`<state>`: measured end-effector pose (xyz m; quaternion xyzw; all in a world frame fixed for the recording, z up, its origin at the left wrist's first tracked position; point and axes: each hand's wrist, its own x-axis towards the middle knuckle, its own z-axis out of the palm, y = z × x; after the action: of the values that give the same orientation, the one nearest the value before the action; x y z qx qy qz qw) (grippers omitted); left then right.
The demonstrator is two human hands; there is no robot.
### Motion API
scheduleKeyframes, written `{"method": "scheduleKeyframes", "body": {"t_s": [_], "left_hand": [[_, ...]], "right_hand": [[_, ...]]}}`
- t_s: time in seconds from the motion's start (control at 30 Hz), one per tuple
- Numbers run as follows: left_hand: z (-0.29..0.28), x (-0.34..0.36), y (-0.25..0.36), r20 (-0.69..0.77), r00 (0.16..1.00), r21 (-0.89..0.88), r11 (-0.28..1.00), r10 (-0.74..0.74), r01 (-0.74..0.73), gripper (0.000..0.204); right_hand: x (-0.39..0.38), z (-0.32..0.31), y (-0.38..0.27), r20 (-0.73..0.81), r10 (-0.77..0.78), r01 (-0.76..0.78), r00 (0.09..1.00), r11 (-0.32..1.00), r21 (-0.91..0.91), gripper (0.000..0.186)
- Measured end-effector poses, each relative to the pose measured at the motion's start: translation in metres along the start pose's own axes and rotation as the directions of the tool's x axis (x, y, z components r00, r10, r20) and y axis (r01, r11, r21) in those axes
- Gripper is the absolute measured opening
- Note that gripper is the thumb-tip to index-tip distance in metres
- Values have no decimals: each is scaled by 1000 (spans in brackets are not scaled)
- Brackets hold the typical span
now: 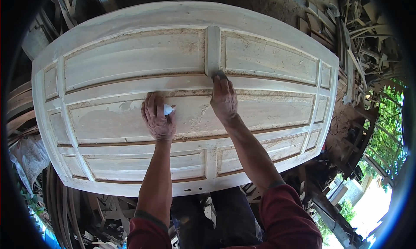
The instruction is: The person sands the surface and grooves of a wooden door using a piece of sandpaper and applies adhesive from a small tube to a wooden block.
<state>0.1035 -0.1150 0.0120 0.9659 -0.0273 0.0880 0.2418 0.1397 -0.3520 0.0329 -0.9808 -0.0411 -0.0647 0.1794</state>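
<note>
Both hands (158,119) rest on door (130,62) over scrap wood (364,45).

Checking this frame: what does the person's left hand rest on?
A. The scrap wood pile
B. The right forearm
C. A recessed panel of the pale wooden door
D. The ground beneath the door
C: the left hand, clutching a small white object, lies flat on a recessed panel of the door.

Pale panelled door (130,58) lies flat, serving as the work surface. At its centre: left hand (158,117) resting on a white lump (167,109); right hand (224,99) pressing a scraper (218,75).
</note>
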Motion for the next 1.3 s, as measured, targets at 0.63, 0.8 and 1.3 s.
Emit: {"method": "scheduleKeyframes", "body": {"t_s": [0.63, 0.8, 1.3], "left_hand": [[0, 1, 3, -52, 997, 22, 998, 58, -56, 57], [12, 1, 9, -28, 999, 7, 1000, 17, -17, 56], [2, 3, 6, -41, 999, 32, 999, 35, -33, 57]], "right_hand": [[-12, -93, 134, -49, 210, -210, 976, 872, -443, 27], [-5, -48, 139, -123, 113, -149, 986, 931, -334, 22], [10, -20, 42, -25, 29, -27, 999, 997, 78, 21]]}}
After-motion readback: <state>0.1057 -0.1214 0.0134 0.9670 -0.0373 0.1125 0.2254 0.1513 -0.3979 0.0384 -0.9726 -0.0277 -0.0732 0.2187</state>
